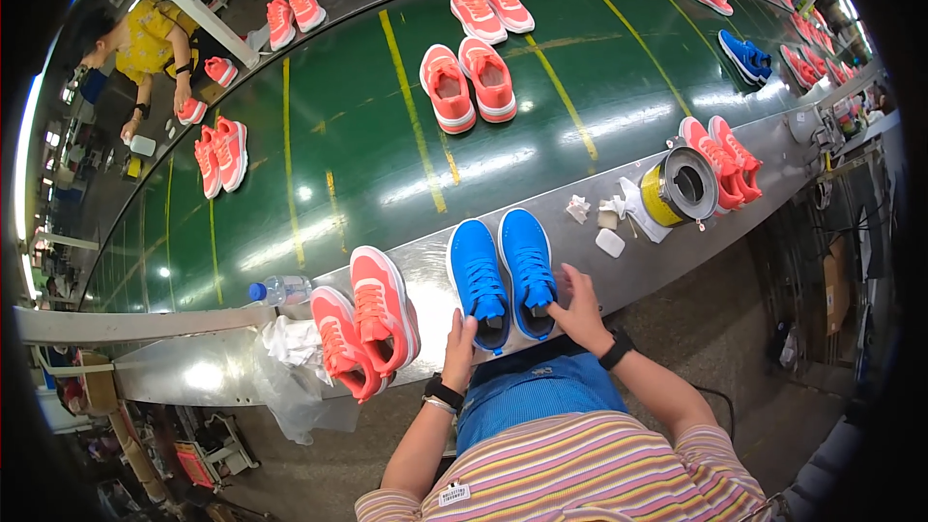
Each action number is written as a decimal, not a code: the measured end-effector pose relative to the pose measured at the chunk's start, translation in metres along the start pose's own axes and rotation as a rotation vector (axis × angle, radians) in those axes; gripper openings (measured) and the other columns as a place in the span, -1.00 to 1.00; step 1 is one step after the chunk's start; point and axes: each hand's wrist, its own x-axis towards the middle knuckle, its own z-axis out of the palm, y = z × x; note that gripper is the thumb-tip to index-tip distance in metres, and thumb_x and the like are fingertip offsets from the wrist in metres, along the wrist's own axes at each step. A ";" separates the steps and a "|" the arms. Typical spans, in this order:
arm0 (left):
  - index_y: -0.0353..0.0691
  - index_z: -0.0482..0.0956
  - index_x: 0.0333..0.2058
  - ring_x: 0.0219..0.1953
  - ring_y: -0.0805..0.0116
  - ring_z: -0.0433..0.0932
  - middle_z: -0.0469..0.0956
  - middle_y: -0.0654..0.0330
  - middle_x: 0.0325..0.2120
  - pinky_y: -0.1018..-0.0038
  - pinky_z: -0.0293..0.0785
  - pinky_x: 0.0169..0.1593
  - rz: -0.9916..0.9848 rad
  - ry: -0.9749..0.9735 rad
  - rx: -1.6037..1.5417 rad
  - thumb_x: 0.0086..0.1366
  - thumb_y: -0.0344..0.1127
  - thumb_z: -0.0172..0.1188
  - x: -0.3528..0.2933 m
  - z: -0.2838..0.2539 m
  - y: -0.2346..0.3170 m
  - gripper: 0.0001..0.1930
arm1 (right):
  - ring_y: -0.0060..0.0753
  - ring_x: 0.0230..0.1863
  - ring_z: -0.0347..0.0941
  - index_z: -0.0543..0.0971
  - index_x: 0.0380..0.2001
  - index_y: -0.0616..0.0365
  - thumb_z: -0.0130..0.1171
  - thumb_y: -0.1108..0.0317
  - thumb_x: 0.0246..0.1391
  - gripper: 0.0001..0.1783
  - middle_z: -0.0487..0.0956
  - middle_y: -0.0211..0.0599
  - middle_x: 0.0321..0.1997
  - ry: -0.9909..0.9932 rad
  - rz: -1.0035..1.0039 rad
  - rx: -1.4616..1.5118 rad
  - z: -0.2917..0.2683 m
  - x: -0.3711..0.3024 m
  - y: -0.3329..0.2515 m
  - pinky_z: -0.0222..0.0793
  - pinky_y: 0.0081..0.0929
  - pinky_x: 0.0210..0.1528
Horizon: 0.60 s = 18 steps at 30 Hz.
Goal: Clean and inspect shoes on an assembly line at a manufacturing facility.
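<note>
A pair of blue sneakers stands side by side on the metal ledge in front of me, toes pointing away. My left hand (pixel 459 352) is upright beside the heel of the left blue sneaker (pixel 478 275), fingers extended along its outer side. At the right blue sneaker (pixel 529 261), my right hand (pixel 582 314) has its thumb at the collar and its other fingers spread away from the shoe. Neither hand visibly grips a shoe. Left of them, a pair of coral sneakers (pixel 381 300) sits on the ledge, heels toward me.
Beyond the ledge, a green conveyor belt (pixel 358 150) with yellow lines carries coral pairs (pixel 468 82) and a blue pair (pixel 743 58). A yellow-banded can (pixel 663 195), small white pieces (pixel 609 243) and another coral pair (pixel 723 159) are to the right. A bottle (pixel 280 290) lies left. Across the belt, a person (pixel 155 39) handles shoes.
</note>
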 end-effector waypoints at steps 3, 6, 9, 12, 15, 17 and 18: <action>-0.26 0.00 0.21 -0.14 0.43 0.32 0.36 0.13 -0.07 0.54 0.22 -0.12 0.097 -0.133 0.071 0.27 -0.07 0.00 -0.007 0.010 0.024 -0.35 | -0.07 -0.06 0.32 0.32 0.03 0.12 0.22 0.35 -0.22 -0.36 0.39 -0.05 -0.16 -0.135 -0.258 -0.027 -0.026 -0.015 -0.029 0.24 -0.28 0.00; -0.29 0.04 0.18 -0.01 0.30 0.34 0.36 0.03 -0.04 0.44 0.26 0.06 0.068 -0.198 0.319 0.23 -0.16 0.06 -0.006 0.008 0.026 -0.36 | -0.11 -0.16 0.36 0.39 0.00 -0.06 0.27 0.24 -0.25 -0.38 0.44 -0.08 -0.28 -0.543 -0.527 -0.479 -0.024 -0.028 -0.055 0.22 -0.20 -0.08; -0.32 0.02 0.19 0.02 0.32 0.31 0.33 0.05 0.00 0.45 0.24 0.07 0.160 -0.283 0.262 0.24 -0.18 0.04 -0.002 0.004 0.015 -0.37 | -0.06 -0.23 0.40 0.47 -0.11 -0.10 0.26 0.05 -0.25 -0.46 0.47 -0.05 -0.38 -0.518 -0.596 -0.683 0.016 -0.020 -0.036 0.19 -0.14 -0.14; -0.27 0.07 0.19 -0.09 0.46 0.34 0.37 0.17 -0.07 0.49 0.29 -0.09 0.085 -0.284 0.156 0.23 -0.09 0.04 -0.017 0.011 0.047 -0.36 | -0.01 -0.34 0.46 0.52 -0.23 -0.04 0.22 -0.23 -0.29 -0.39 0.50 -0.06 -0.49 -0.675 -0.471 -0.660 0.008 0.010 -0.060 0.22 -0.12 -0.22; -0.23 0.17 0.15 0.00 0.35 0.33 0.36 0.14 -0.05 0.35 0.31 -0.06 0.120 -0.080 0.102 0.24 -0.10 -0.03 -0.012 0.000 0.064 -0.45 | -0.04 -0.29 0.48 0.53 -0.24 0.06 0.16 -0.30 -0.24 -0.33 0.55 -0.05 -0.40 -0.610 -0.381 -0.418 -0.041 0.061 -0.091 0.34 -0.24 -0.25; -0.20 0.26 0.11 -0.01 0.37 0.33 0.36 0.16 -0.05 0.40 0.33 -0.08 0.136 -0.047 0.187 0.24 -0.11 0.00 -0.002 0.004 0.090 -0.49 | -0.16 -0.25 0.50 0.54 -0.22 0.12 0.17 -0.27 -0.20 -0.32 0.57 -0.08 -0.31 -0.597 -0.285 -0.245 -0.086 0.105 -0.113 0.37 -0.38 -0.19; -0.20 0.28 0.10 -0.03 0.37 0.34 0.37 0.16 -0.07 0.41 0.34 -0.09 0.163 -0.052 0.257 0.24 -0.11 0.02 0.009 0.002 0.096 -0.50 | -0.37 -0.26 0.49 0.54 -0.20 0.13 0.21 -0.18 -0.16 -0.38 0.58 -0.19 -0.28 -0.612 -0.240 -0.184 -0.108 0.127 -0.124 0.37 -0.45 -0.17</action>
